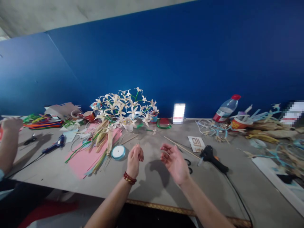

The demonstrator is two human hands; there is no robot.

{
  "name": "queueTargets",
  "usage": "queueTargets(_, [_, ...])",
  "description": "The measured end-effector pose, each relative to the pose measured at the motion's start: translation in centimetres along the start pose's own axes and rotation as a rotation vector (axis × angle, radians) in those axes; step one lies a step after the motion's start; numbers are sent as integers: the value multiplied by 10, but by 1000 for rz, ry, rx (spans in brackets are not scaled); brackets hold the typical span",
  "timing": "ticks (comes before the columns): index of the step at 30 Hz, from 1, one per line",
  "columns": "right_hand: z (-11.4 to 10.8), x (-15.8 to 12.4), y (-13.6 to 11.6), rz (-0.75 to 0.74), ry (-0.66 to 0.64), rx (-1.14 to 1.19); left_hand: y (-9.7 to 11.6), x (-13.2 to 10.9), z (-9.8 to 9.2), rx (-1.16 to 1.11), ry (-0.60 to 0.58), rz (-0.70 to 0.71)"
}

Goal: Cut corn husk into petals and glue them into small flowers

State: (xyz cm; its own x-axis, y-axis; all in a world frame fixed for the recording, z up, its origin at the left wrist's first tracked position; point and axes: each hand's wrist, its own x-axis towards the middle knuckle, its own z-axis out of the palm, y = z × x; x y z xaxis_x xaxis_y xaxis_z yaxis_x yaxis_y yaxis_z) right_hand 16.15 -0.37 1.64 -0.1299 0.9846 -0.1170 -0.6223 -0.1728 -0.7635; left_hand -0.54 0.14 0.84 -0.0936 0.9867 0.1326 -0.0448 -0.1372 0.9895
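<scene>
My left hand (134,161), with a dark red bead bracelet (129,178) at the wrist, is raised over the middle of the table. Its thumb and forefinger are pinched together; whatever they may hold is too small to name. Just left of it lies a round ribbon spool (118,152) with a white face and light blue edge. My right hand (175,162) is held palm inward with fingers apart and curved, nothing in it. Partly behind that hand are black scissor handles (188,162) and thin wooden sticks (181,146). A black glue gun (213,159) rests further right.
White artificial flowers (124,107) stand at the back. Pink paper (89,155) and dried husks (102,134) lie left. A tilted plastic bottle (225,110), a red cup (238,123) and a white tray edge (273,177) are right. Another person's hand (11,125) is far left, near a blue glue gun (54,145).
</scene>
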Motion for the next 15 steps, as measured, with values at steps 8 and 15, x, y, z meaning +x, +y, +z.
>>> queueTargets(8, [11, -31, 2, -27, -203, 61, 0, -28, 11, 64, -174, -84])
queueTargets(15, [11, -48, 4, -10, -311, 129, 4, -42, 6, 48, -331, -112])
